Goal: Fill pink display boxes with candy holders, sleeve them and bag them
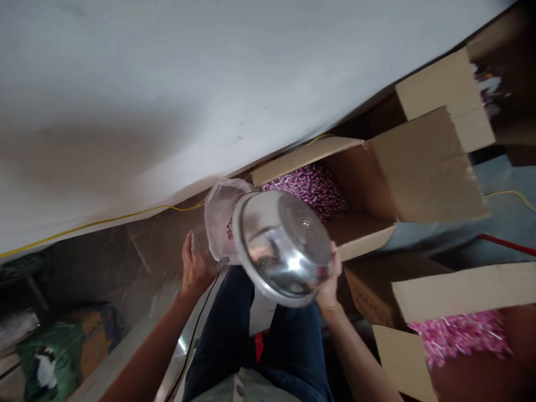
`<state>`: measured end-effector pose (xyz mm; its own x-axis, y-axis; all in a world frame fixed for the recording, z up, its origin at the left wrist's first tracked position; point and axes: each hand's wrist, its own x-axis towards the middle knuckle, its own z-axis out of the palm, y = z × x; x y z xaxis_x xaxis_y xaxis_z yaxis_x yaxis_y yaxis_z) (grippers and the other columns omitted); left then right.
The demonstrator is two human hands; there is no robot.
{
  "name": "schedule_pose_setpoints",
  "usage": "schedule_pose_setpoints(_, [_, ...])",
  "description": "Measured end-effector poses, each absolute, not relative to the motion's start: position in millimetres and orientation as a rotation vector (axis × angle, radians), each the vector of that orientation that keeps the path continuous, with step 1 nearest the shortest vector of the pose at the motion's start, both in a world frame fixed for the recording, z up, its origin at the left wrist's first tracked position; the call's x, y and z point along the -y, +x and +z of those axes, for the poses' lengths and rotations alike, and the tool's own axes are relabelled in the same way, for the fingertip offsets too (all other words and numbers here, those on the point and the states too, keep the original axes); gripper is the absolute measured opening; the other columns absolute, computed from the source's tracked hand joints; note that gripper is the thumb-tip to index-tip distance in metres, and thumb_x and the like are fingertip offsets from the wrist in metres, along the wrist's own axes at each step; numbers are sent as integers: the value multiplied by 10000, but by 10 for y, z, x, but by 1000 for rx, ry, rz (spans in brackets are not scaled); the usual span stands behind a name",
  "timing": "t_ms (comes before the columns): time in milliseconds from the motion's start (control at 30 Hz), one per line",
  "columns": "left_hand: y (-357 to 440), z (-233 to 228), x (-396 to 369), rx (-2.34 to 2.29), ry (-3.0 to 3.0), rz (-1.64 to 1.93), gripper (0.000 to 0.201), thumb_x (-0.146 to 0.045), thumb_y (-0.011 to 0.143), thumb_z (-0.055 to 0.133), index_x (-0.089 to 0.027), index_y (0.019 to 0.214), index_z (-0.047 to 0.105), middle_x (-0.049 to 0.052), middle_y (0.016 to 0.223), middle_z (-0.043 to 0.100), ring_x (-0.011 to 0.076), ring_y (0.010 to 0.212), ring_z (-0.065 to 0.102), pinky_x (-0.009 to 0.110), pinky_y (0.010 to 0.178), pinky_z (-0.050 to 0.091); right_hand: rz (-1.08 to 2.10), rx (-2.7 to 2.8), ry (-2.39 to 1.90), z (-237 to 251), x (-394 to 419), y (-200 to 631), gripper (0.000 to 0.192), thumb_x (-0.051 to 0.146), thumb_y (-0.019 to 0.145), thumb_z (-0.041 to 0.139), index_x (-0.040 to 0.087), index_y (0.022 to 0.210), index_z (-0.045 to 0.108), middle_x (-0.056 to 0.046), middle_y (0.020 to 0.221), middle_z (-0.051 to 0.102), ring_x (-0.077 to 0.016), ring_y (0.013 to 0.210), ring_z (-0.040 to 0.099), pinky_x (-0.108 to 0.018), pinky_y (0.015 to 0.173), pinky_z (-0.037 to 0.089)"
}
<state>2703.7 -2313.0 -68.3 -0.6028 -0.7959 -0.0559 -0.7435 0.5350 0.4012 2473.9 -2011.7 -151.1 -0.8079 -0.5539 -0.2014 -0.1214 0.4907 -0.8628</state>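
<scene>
The right hand (pixel 329 282) curls its fingers over the rim of a steel bowl (pixel 285 245), gripping its edge on the side nearest the open cardboard box (pixel 377 184). The bowl is round, shiny and mirror-bright, tipped so that its hollow faces the camera; a raised ring marks its flat bottom and its wide lip catches the light. It hangs over the person's lap, in front of the box. The left hand (pixel 195 268) pinches the edge of a clear plastic bag (pixel 221 215), fingers pressed together, thumb side toward the bowl. The bag stands just behind the bowl's far rim, touching it, and shows a few pink sweets at its bottom. The box behind the bowl is filled with pink wrapped sweets (pixel 312 187). A second box of them (pixel 460 329) lies beyond the right forearm, well apart from the bowl.
</scene>
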Motion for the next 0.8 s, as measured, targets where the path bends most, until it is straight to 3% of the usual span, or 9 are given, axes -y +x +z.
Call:
schedule_pose_setpoints(67, [26461,-605,23203,2806,763,-503,1083,-536,831,816,-146,1679,266,257,1685,404,421,1584,402,594,1266,437,-1116,-2567,-717,-1509,19891,24199,1063,475,947,598,249,1742,-71,-195,1773,202,-373,1634,302,-596,1254,412])
schedule_pose_setpoints(133, [25692,-682,23221,2945,371,-435,861,-442,911,762,-136,1628,398,225,1711,389,396,1617,358,538,1299,417,-938,-2717,-837,-1706,19814,23584,957,337,963,581,246,1747,39,-216,1778,175,-386,1655,245,-632,1260,383])
schedule_pose_setpoints(267, [23898,-1685,23086,3257,-221,-372,464,-213,1009,592,-136,1465,630,164,1754,351,407,1627,328,539,1322,370,-686,-2691,-893,-2814,19902,22275,740,169,966,494,242,1688,348,-220,1779,210,-402,1613,346,-598,1159,513])
schedule_pose_setpoints(367, [22863,-2866,22947,3533,-234,-426,591,-102,1028,430,-217,1597,536,119,1795,264,445,1599,360,584,1198,497,-549,-2620,-901,-3818,19991,21488,612,167,996,463,259,1597,527,-177,1774,275,-398,1606,362,-601,1180,494])
schedule_pose_setpoints(467, [22507,-3557,22934,3713,-90,-494,764,-67,994,414,-317,1711,338,80,1830,138,495,1589,344,669,1179,476,-380,-2532,-930,-4278,20147,21158,612,151,1017,409,278,1600,545,-117,1788,278,-373,1631,309,-589,1210,470])
schedule_pose_setpoints(533, [22606,-3648,22995,3743,-19,-567,850,-52,956,443,-324,1736,244,55,1841,58,480,1608,311,663,1212,446,-276,-2480,-916,-4281,20278,21197,661,128,1009,381,279,1642,492,-102,1799,257,-377,1621,317,-586,1183,501])
schedule_pose_setpoints(600, [22832,-3599,23073,3727,-80,-640,936,-36,901,489,-284,1748,180,51,1844,0,446,1659,191,604,1237,442,-243,-2455,-858,-4211,20378,21340,702,125,993,379,262,1679,429,-131,1801,241,-399,1546,423,-593,1101,568])
schedule_pose_setpoints(700, [23133,-3537,23194,3657,-274,-636,941,-45,857,557,-215,1731,253,74,1842,-30,409,1693,-30,557,1317,325,-270,-2429,-759,-4191,20421,21536,745,144,979,382,221,1718,341,-191,1803,193,-387,1312,630,-586,960,635])
schedule_pose_setpoints(800, [23228,-3549,23324,3662,-110,-517,944,-51,849,606,-171,1724,274,130,1836,-27,458,1682,5,593,1354,192,-343,-2382,-680,-4251,20390,21579,734,181,1002,360,188,1733,290,-206,1806,155,-380,1237,675,-615,981,613])
